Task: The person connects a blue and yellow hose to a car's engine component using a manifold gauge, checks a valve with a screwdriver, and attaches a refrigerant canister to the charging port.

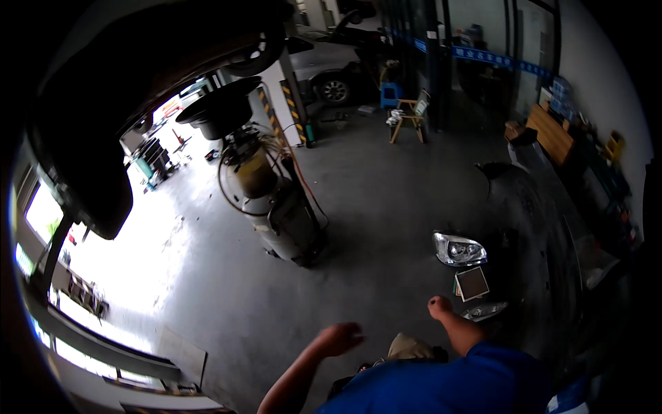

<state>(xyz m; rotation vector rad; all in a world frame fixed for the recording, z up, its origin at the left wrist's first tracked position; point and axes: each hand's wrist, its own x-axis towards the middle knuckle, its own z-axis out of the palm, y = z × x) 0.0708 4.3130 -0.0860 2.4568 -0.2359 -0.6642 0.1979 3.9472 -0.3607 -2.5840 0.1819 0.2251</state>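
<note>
Headlamp on floor, just beyond right hand, untouched

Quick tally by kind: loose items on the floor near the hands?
Headlight unit: 1
Square flat panel: 1
Oil drain tank with funnel: 1
Hands, left and right, both empty: 2
Total: 5

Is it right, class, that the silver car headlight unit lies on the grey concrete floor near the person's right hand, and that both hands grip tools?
No. The head view shows both hands empty: left hand open, right hand loosely closed. The silver car headlight unit does lie on the grey concrete floor near the right hand.
</note>
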